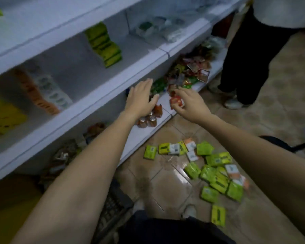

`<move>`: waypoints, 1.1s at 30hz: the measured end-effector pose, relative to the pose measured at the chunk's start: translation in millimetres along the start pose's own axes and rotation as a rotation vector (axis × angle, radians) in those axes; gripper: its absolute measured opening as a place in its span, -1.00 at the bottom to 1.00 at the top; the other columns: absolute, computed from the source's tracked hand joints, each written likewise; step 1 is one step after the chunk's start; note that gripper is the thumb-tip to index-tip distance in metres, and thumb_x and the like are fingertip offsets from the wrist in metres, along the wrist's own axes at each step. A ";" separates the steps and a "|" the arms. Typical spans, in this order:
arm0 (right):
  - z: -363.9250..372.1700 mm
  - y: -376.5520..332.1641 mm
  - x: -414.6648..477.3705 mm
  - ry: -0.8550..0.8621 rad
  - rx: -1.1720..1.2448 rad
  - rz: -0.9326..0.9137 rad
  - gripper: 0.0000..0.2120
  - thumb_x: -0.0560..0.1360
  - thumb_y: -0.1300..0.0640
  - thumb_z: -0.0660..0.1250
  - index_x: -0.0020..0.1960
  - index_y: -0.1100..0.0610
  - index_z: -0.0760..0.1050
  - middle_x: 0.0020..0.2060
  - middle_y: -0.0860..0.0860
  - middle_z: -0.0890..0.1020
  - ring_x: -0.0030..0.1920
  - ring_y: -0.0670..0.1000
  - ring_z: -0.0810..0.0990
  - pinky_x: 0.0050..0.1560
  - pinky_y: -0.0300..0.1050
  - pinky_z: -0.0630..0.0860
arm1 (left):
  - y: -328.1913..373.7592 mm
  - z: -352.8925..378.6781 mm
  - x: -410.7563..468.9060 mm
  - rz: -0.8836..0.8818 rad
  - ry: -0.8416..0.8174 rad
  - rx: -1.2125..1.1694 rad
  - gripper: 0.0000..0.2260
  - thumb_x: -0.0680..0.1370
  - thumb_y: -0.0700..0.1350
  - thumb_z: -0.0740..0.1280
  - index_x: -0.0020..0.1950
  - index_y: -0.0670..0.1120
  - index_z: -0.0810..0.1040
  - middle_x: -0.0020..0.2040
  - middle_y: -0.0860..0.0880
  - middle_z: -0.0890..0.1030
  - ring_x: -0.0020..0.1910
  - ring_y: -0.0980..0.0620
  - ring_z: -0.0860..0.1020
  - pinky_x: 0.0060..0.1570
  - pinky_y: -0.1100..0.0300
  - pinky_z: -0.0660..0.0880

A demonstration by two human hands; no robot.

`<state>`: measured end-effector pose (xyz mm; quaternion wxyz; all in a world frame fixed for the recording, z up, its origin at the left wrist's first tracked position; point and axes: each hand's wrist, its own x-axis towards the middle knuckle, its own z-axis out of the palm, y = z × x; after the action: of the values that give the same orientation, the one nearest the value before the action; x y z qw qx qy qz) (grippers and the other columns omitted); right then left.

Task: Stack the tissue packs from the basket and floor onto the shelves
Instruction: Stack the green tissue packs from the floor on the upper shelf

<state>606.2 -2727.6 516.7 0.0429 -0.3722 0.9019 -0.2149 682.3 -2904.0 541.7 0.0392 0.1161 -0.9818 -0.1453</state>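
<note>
Several green and white-orange tissue packs (217, 170) lie scattered on the tiled floor at lower right. A stack of green tissue packs (104, 44) stands on the middle shelf (99, 88). My left hand (142, 96) hovers with fingers spread in front of that shelf's edge, holding nothing. My right hand (187, 102) is beside it, fingers loosely curled and apart, over red snack packets on the bottom shelf; nothing is gripped in it. A dark basket (113, 206) sits by my feet, partly hidden by my left arm.
White shelving fills the left side. Orange and white packs (42, 92) lean on the middle shelf. Small cans (148, 120) and a heap of snack packets (188, 73) occupy the bottom shelf. Another person in dark trousers (250, 55) stands at upper right.
</note>
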 end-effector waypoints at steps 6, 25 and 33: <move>72.9 125.8 -109.4 -0.092 0.191 0.431 -0.49 0.52 0.03 0.27 0.39 0.22 0.32 0.34 0.19 0.41 0.34 0.17 0.36 0.33 -0.03 0.26 | 82.6 166.4 -2.1 0.000 -0.327 -0.143 -0.51 0.62 0.00 0.12 0.50 -0.16 0.13 0.50 -0.13 0.18 0.47 -0.09 0.14 0.42 0.11 0.05; 650.1 411.9 -227.0 -0.183 0.637 1.189 -0.35 0.49 0.06 0.33 0.49 0.13 0.14 0.40 0.22 0.31 0.42 0.18 0.24 0.41 0.12 0.17 | -30.0 830.5 1.2 0.007 -0.949 -0.294 -0.23 0.35 0.14 0.09 0.49 -0.21 0.15 0.42 -0.22 0.33 0.39 -0.23 0.29 0.35 0.06 0.22; 653.8 384.4 -229.2 0.071 1.004 1.425 -0.42 0.51 0.18 0.31 0.47 0.17 0.18 0.39 0.11 0.31 0.39 0.04 0.30 0.43 0.00 0.23 | -37.6 845.9 -31.7 -0.690 -0.944 -0.741 -0.31 0.32 0.15 0.39 0.37 -0.12 0.37 0.25 -0.09 0.51 0.20 -0.08 0.51 0.22 -0.02 0.47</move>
<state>675.3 -2559.6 -254.5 0.2980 0.3505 0.7194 -0.5204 627.4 -2697.8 -278.3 -0.4035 0.3253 -0.6864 -0.5101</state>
